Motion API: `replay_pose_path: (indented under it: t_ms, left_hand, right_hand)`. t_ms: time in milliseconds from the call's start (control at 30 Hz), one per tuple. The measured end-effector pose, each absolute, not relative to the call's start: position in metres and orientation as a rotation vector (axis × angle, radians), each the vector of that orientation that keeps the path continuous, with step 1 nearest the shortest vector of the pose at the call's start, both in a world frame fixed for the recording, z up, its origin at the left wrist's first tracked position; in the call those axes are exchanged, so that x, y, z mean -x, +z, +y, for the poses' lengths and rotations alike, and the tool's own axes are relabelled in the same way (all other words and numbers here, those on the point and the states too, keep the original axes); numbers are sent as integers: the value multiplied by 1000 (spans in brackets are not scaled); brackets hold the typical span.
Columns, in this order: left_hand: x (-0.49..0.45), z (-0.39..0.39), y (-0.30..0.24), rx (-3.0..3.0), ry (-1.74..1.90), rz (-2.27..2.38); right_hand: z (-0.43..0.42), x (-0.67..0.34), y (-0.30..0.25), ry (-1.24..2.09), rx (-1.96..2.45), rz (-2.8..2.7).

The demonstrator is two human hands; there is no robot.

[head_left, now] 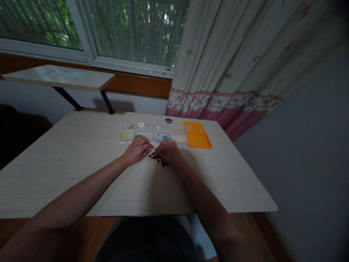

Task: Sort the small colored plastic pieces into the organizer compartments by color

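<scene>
My left hand (pixel 137 148) is at the front edge of a clear plastic compartment box (pixel 149 137), its fingers bent and drawn together. Close by on the right, my right hand (pixel 169 151) has its fingers pinched just above a loose pile of small dark brown pieces (pixel 159 158). Whatever either hand's fingertips hold is too small to make out. Inside the box's front compartments lie yellow pieces (pixel 125 136), green pieces (pixel 138 136), blue pieces (pixel 165 137) and pale yellow pieces (pixel 180 139). My hands partly cover the front of the box.
An orange open case (pixel 198 135) lies against the right end of the box. Behind stands a small raised shelf (pixel 61 78) on black legs. A dark round spot (pixel 168 120) shows near the table's (pixel 81 153) back edge. A curtain (pixel 218 72) hangs behind the right side.
</scene>
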State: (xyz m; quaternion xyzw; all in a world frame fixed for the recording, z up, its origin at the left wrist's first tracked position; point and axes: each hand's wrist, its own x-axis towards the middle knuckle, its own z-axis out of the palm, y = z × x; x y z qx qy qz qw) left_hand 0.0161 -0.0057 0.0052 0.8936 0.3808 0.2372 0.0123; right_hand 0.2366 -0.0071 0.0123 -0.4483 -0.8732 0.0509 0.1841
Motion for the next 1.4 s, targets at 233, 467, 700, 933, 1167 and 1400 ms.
replay_pose_path:
  t_ms: [233, 467, 700, 933, 1167, 1400]
  left_hand:
    - [-16, -5, 5, -2766, 768, 1167]
    - [-16, -8, 8, -2732, 787, 1239]
    - [-15, -9, 10, -2770, 757, 1220]
    - [-17, -8, 9, -2805, 748, 1151]
    - [-16, -8, 9, -2794, 762, 1089]
    - [-17, -9, 11, -2792, 701, 1044]
  right_hand:
    - [-13, -232, 19, 105, 1291, -2511]
    - [-13, -232, 21, 78, 1325, -2514]
    - [-13, -230, 19, 110, 1321, -2505]
    - [-11, -227, 15, 76, 1322, -2456]
    - [-12, -236, 20, 69, 1355, -2473]
    - [-9, -236, 18, 50, 1384, -2446]
